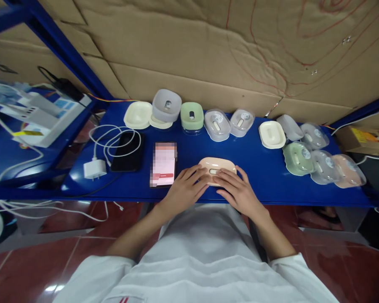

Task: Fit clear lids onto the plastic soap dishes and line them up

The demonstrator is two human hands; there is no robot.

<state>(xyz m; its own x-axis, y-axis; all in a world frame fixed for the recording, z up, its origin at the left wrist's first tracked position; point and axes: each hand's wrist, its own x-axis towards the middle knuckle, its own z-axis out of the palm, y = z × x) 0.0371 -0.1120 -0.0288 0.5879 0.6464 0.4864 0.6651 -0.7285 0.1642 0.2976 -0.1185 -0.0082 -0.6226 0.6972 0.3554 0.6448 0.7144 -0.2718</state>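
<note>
Looking down through the head camera, we have both hands on one piece at the near edge of the blue table point(255, 168): a peach tray point(217, 164), rounded-rectangular, with a small oval slot in the middle of its top. The left hand point(183, 190) comes in from the left, its fingers point(196, 173) lightly bent and side by side against the tray's left end. The right hand point(237, 191) lies over the near right part, fingers stretched flat and close together, tips almost at the slot. Neither hand is wrapped around the piece, so call it resting contact rather than a clamp, though the thumbs are tucked out of sight. It looks like thin moulded plastic, so I judge it light, stiff and smooth enough to skid on that glossy surface. The two short ends, or the rounded rim, look like the best places to pinch it. Just left of the left hand lies a phone point(163, 164), and beyond it a black phone point(128, 152) under a coiled white cable point(115, 139) with its charger point(94, 169). Along the back runs a row of similar trays, cream point(138, 115), grey point(166, 105), green point(192, 115) and clear point(217, 124). A second cluster point(322, 167) sits well apart on the right, with cardboard point(208, 50) behind it all.
</note>
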